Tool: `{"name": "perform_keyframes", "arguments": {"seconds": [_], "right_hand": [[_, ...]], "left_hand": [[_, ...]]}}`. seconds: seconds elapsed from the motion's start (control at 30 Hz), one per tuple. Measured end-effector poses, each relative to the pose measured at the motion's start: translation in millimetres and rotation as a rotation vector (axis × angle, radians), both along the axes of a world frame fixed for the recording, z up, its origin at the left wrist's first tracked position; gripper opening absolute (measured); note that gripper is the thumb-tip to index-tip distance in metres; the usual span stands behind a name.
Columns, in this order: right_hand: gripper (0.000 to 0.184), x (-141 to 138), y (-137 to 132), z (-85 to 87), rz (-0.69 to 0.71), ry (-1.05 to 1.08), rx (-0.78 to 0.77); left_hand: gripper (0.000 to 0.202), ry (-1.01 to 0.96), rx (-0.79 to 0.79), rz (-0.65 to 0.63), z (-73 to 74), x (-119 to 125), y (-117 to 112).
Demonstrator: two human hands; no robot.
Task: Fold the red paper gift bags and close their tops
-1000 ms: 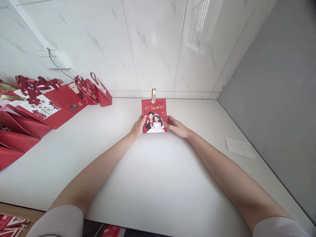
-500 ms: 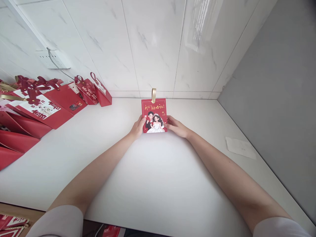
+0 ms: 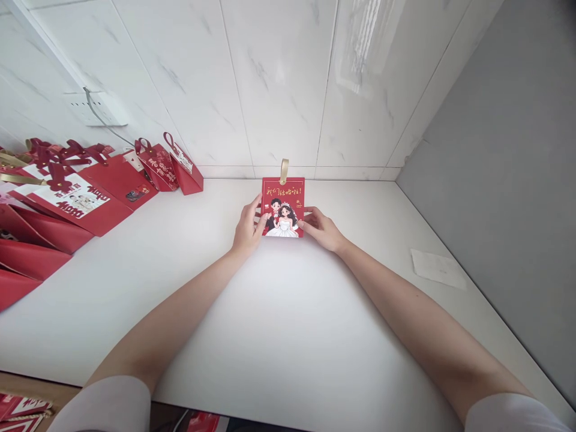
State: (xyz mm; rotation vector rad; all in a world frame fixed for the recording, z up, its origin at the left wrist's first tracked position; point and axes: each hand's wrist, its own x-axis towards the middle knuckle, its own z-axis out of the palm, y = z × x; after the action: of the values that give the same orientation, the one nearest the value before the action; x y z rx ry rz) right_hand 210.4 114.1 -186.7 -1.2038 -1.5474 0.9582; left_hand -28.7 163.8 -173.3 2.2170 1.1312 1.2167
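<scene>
A small red gift bag (image 3: 283, 201) with a cartoon bride and groom and a gold ribbon loop on top stands near the back of the white table (image 3: 279, 324), close to the tiled wall. My left hand (image 3: 246, 227) grips its left edge, thumb on the front face. On the bag's lower right corner my right hand (image 3: 320, 228) pinches with thumb and fingers. Both forearms reach in from the bottom of the view.
Several red gift bags (image 3: 85, 192) with ribbon handles lie and stand along the left side. A wall socket (image 3: 96, 108) with a cable sits above them. A white paper slip (image 3: 436, 269) lies at the right, beside the grey wall.
The bag has lifted and shifted slightly toward the wall. My left hand has moved up its left edge, with the thumb now over the front.
</scene>
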Motion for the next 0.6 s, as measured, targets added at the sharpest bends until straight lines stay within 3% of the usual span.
{"name": "perform_keyframes", "arguments": {"seconds": [0.07,0.13,0.2,0.27,0.4,0.5,0.6], "right_hand": [[0.059,-6,-3,1.4,-0.142,-0.088,0.045],[0.062,-12,-7,3.4,-0.243,-0.172,0.079],[0.057,-16,-12,6.2,-0.266,-0.242,0.123],[0.048,-18,-15,9.6,-0.224,-0.299,0.180],[0.044,-17,-20,14.9,-0.128,-0.313,0.275],[0.045,-16,-22,17.3,-0.025,-0.286,0.285],[0.058,-16,-24,20.4,0.109,-0.278,0.248]], "left_hand": [[0.064,0.131,0.058,0.006,-0.1,1,-3],[0.084,0.263,0.077,-0.034,0.4,4,-8],[0.113,0.344,0.048,-0.082,0.2,6,-11],[0.127,0.352,0.001,-0.107,-0.8,7,-13],[0.113,0.200,-0.109,-0.131,-2.3,4,-10],[0.089,0.012,-0.255,-0.239,-0.2,2,-7],[0.072,-0.142,-0.386,-0.345,2.4,1,-7]]}}
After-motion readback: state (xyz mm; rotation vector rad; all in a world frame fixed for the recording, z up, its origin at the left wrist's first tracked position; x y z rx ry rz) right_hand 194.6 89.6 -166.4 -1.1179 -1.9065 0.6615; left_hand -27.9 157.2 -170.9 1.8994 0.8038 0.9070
